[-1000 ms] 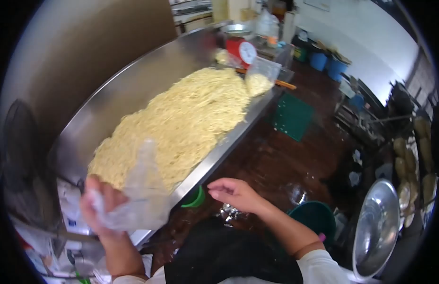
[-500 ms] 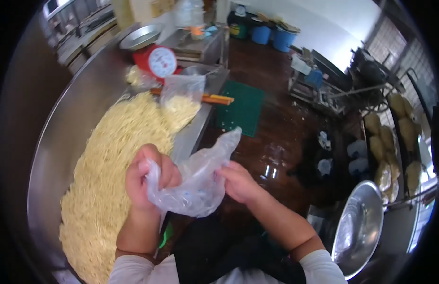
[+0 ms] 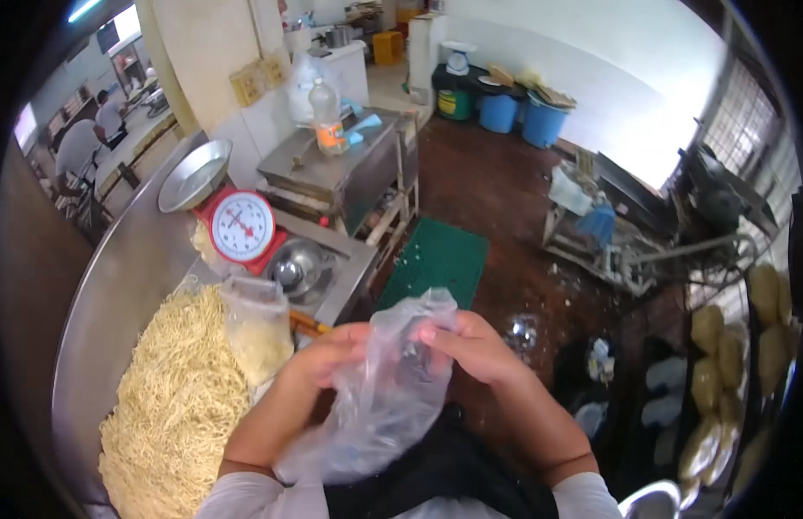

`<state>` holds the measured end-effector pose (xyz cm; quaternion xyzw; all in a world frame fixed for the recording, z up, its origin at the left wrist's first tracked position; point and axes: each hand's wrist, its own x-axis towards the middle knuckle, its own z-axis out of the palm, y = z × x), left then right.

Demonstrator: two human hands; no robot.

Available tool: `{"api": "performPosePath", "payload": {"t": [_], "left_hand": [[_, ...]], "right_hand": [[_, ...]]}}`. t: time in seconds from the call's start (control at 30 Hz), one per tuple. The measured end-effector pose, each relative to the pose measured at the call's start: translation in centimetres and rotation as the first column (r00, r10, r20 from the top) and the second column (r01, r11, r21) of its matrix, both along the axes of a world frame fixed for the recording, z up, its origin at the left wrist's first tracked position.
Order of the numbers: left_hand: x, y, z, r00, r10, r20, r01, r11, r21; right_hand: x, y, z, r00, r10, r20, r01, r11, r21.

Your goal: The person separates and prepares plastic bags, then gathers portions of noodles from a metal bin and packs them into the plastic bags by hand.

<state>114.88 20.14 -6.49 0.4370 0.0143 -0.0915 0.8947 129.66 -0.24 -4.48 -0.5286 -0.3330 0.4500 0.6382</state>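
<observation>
The right hand [image 3: 479, 348] pinches a clear plastic bag [image 3: 375, 406] between thumb and fingers; it hangs below and between both hands. The left hand [image 3: 332, 353] touches its other side, but film hides the fingertips: whether that grip is closed, I cannot tell. The bag should handle light, limp and slippery, best held by its upper edges. Noodles [image 3: 172, 398] lie left of the grip.

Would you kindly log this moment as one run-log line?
left hand: against plastic bag; right hand: pinching plastic bag; noodles: heaped in metal trough; noodle bag: beside heap; scale: beyond noodle bag
</observation>
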Motion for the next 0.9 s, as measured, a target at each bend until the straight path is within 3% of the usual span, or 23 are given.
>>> {"api": "performPosePath", "payload": {"t": [0.03,0.07,0.13,0.17,0.23,0.3,0.33,0.37,0.43,0.5,0.57,0.63,0.7,0.73,0.77,0.83,0.9], "left_hand": [[1.4,1.1,-0.3,0.996,-0.081,0.045,0.084,0.993,-0.087],[2.3,1.8,-0.3,0.999,-0.029,0.031,0.033,0.987,-0.155],[4.5,3.5,-0.1,0.998,0.017,0.056,-0.004,0.975,-0.223],[5.5,4.3,0.1,0.996,0.025,0.083,-0.001,0.961,-0.277],[7.9,6.2,0.1,0.986,0.092,0.142,-0.057,0.971,-0.233],[10.6,8.6,-0.2,0.982,0.124,0.145,-0.068,0.938,-0.341],[12.2,9.5,0.2,0.979,0.198,0.049,-0.176,0.941,-0.289],[13.6,10.6,0.3,0.974,0.216,0.069,-0.187,0.937,-0.294],[16.1,12.5,0.1,0.928,0.372,0.007,-0.371,0.927,0.048],[19.8,14.1,0.5,0.871,0.490,0.000,-0.488,0.868,0.095],[23.6,17.0,1.6,0.910,0.414,0.005,-0.412,0.907,0.086],[25.9,20.0,2.9,0.931,0.365,-0.017,-0.359,0.921,0.150],[27.8,22.4,3.9,0.967,0.240,0.092,-0.255,0.937,0.240],[28.1,24.0,3.3,0.968,0.250,-0.018,-0.243,0.953,0.179],[28.6,26.0,3.2,0.963,0.271,-0.009,-0.264,0.946,0.189],[29.4,29.9,3.7,0.866,0.363,0.344,-0.423,0.899,0.117],[31.0,34.4,6.8,0.724,0.411,0.554,-0.531,0.845,0.068]], "right_hand": [[2.9,0.6,0.0,1.000,0.023,0.007,-0.023,1.000,-0.002],[5.5,1.5,0.1,0.999,0.052,0.009,-0.052,0.999,-0.004],[10.2,3.3,0.2,0.986,0.017,-0.165,-0.023,0.999,-0.038],[12.3,4.3,0.1,0.986,0.050,-0.161,-0.058,0.997,-0.046],[16.6,6.7,-0.1,0.939,0.109,-0.325,-0.107,0.994,0.024],[20.8,9.6,-1.1,0.914,0.220,-0.341,-0.213,0.975,0.057],[22.7,11.3,-1.5,0.882,0.306,-0.358,-0.297,0.951,0.083],[24.5,13.0,-1.5,0.884,0.322,-0.340,-0.316,0.946,0.074],[27.9,16.6,-0.5,0.892,0.434,-0.130,-0.431,0.901,0.048],[31.2,20.3,1.9,0.886,0.456,-0.089,-0.458,0.889,-0.001],[35.5,23.2,3.4,0.866,0.490,0.102,-0.479,0.870,-0.117],[39.4,25.9,4.8,0.878,0.474,0.060,-0.468,0.879,-0.091],[43.0,29.3,5.1,0.884,0.431,-0.179,-0.420,0.902,0.098],[44.3,31.6,5.5,0.889,0.437,-0.133,-0.422,0.897,0.128],[45.6,34.0,6.4,0.881,0.458,-0.122,-0.442,0.887,0.136],[48.0,38.9,8.6,0.826,0.560,-0.063,-0.554,0.828,0.086],[49.8,44.2,11.1,0.765,0.639,-0.075,-0.592,0.745,0.308]]}}
